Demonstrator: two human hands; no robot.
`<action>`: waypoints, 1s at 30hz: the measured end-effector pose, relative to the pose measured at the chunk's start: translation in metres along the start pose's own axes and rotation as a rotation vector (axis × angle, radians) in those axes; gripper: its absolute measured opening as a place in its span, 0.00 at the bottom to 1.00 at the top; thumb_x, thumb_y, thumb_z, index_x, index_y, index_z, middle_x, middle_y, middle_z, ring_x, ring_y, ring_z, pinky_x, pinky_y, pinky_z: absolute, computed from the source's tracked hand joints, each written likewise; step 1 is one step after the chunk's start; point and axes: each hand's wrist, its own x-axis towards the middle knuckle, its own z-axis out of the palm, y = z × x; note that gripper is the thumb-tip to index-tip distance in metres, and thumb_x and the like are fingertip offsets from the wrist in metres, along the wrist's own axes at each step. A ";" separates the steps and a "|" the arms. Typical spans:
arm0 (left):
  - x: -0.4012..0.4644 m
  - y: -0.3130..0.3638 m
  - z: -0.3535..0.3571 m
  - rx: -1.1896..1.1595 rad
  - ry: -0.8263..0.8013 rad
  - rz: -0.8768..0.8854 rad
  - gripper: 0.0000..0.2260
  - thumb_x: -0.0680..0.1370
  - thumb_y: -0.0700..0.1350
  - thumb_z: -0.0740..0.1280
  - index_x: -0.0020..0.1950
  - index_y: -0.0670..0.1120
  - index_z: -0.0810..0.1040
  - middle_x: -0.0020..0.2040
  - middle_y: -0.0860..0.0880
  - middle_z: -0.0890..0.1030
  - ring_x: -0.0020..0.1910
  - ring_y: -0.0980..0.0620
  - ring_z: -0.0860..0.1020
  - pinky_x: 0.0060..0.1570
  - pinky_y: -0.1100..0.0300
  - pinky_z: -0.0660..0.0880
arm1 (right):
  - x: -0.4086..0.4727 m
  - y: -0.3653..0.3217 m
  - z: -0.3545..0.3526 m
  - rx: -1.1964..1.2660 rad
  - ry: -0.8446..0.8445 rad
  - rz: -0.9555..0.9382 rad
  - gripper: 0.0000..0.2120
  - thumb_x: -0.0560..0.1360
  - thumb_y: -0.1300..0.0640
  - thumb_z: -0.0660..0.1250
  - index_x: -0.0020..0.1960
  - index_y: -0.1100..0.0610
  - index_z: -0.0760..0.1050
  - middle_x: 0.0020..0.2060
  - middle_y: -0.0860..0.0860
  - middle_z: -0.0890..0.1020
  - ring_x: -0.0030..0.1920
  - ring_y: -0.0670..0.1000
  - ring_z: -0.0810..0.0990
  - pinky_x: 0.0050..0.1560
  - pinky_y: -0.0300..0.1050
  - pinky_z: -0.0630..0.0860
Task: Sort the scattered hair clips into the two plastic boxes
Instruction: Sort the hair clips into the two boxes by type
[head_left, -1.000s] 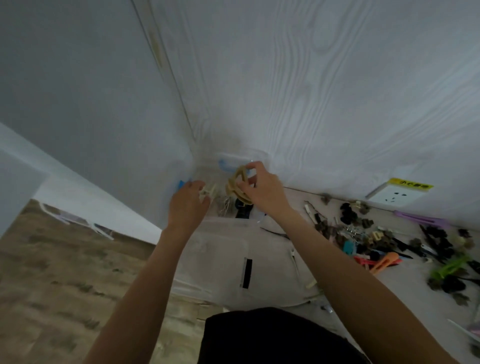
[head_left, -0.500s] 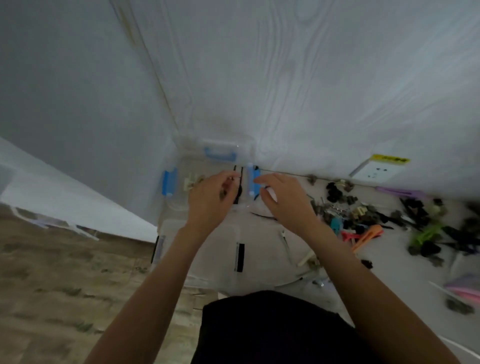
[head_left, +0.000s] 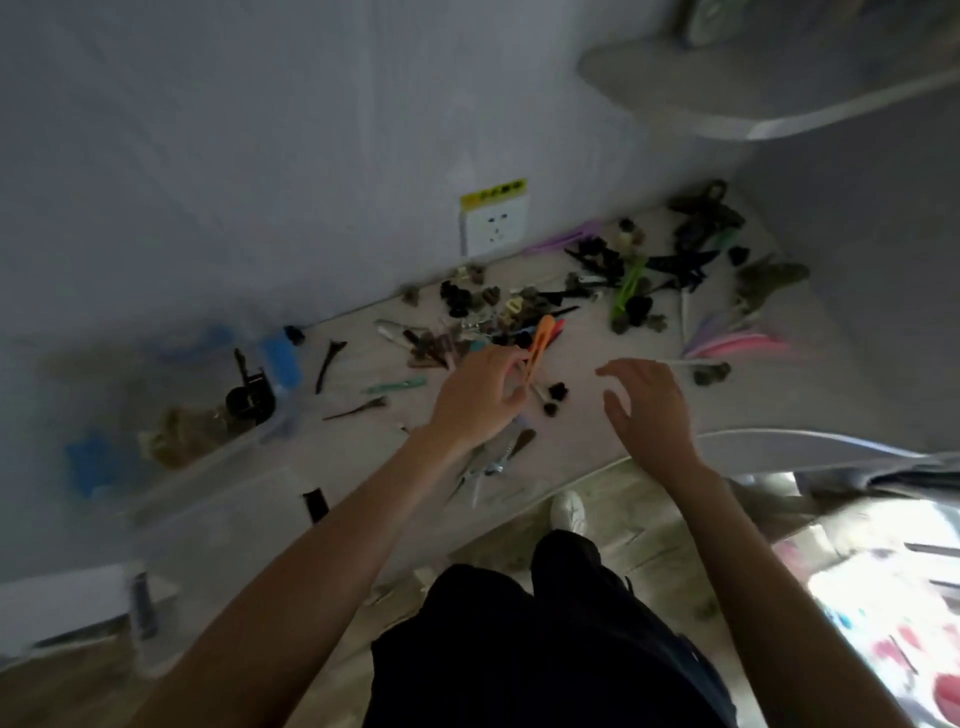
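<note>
**Left hand on the orange clip, right hand spread above the counter**

The left hand (head_left: 475, 397) is over the middle of the counter (head_left: 582, 415), its fingers (head_left: 506, 358) curled, with thumb and forefinger closing on the lower end of a long orange clip (head_left: 540, 340); motion blur keeps me from saying how firmly it is pinched. The right hand (head_left: 647, 402) hovers at 3 o'clock from the left one, fingers apart and loosely bent, holding nothing and touching nothing.

The scattered hair clips (head_left: 519, 312) lie in a band running from the counter's centre toward 1 o'clock, near a wall socket (head_left: 494, 226); a green clip (head_left: 628, 286) and pink ones (head_left: 737, 343) sit further toward 2 o'clock. At 9 o'clock stands a clear plastic box (head_left: 208, 410) with blue latches, already holding some clips, and a second clear box (head_left: 223, 525) sits just in front of it, toward 8 o'clock.

Half a second ago both hands were at the box with the blue latches. Now the view has swung rightward, the boxes have slid to the left edge, and both hands have come over to the loose pile.
</note>
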 end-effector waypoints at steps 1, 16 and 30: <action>0.007 0.004 0.005 -0.017 -0.025 -0.007 0.19 0.77 0.48 0.64 0.67 0.48 0.68 0.61 0.48 0.73 0.60 0.49 0.72 0.52 0.63 0.68 | 0.001 0.013 -0.004 -0.014 0.016 0.017 0.15 0.71 0.57 0.59 0.53 0.58 0.78 0.51 0.57 0.81 0.52 0.60 0.77 0.55 0.49 0.70; 0.165 0.121 0.114 0.118 0.132 0.102 0.22 0.74 0.45 0.67 0.67 0.42 0.70 0.65 0.43 0.73 0.64 0.44 0.70 0.62 0.51 0.69 | 0.085 0.218 -0.034 -0.155 -0.275 0.195 0.42 0.69 0.41 0.69 0.75 0.48 0.50 0.74 0.62 0.46 0.73 0.66 0.48 0.70 0.61 0.55; 0.234 0.131 0.135 0.299 0.040 -0.047 0.23 0.76 0.51 0.65 0.68 0.43 0.68 0.62 0.41 0.72 0.62 0.40 0.70 0.60 0.51 0.66 | 0.146 0.226 -0.046 0.020 -0.224 0.208 0.36 0.71 0.45 0.68 0.74 0.46 0.54 0.66 0.62 0.63 0.59 0.64 0.69 0.59 0.55 0.70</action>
